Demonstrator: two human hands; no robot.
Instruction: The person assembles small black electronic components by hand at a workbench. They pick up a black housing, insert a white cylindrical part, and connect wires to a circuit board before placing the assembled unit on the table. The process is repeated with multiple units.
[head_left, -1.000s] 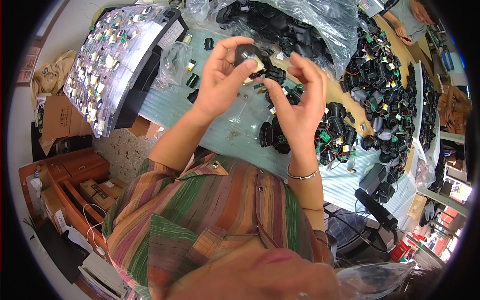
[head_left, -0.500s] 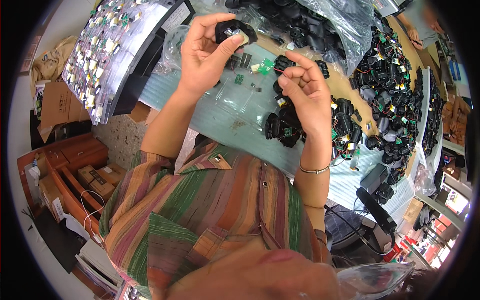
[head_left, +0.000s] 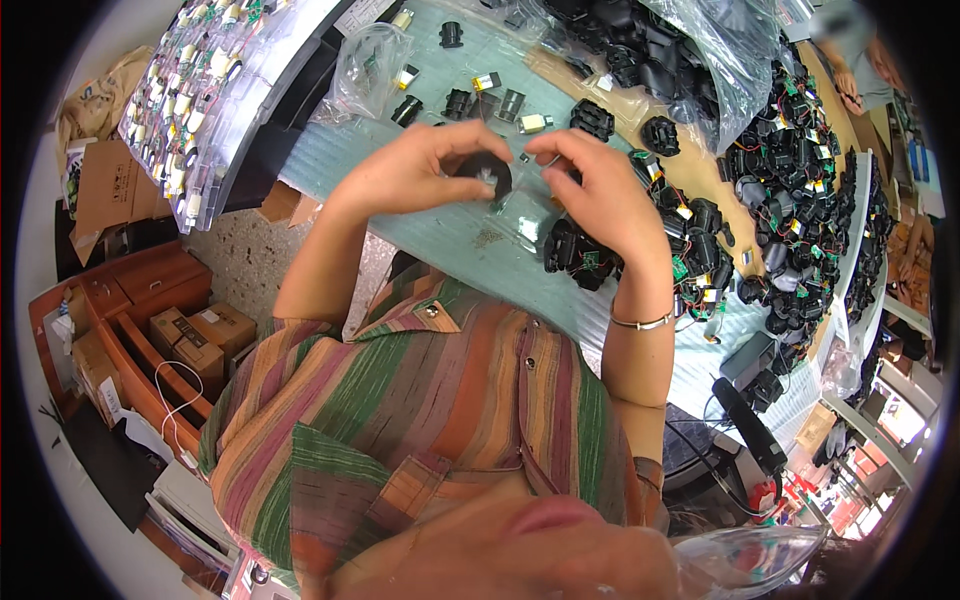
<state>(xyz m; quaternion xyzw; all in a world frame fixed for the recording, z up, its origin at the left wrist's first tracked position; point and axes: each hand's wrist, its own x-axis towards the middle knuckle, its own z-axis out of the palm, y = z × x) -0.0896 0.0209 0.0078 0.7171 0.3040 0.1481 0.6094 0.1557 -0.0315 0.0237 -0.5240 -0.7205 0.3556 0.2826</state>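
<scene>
My left hand [head_left: 415, 170] pinches a small round black part [head_left: 490, 176] over the pale green work mat [head_left: 450, 235]. My right hand [head_left: 600, 195] meets it from the right, its fingertips closed on the same part's edge, where a thin wire or tiny piece shows. A small clear plastic bag [head_left: 520, 215] lies just under the hands. A bracelet circles my right wrist. Black wired parts [head_left: 575, 250] sit directly below my right hand.
Heaps of black parts with coloured wires [head_left: 800, 200] cover the right of the mat. A clear bag of black parts [head_left: 660, 50] lies at the top. A tray of small components [head_left: 190, 110] stands at the left. Cardboard boxes [head_left: 195, 335] sit on the floor.
Both hands have come together over the mat. The left hand, raised with the black part half a second ago, is now lower and the right hand has joined it on the part.
</scene>
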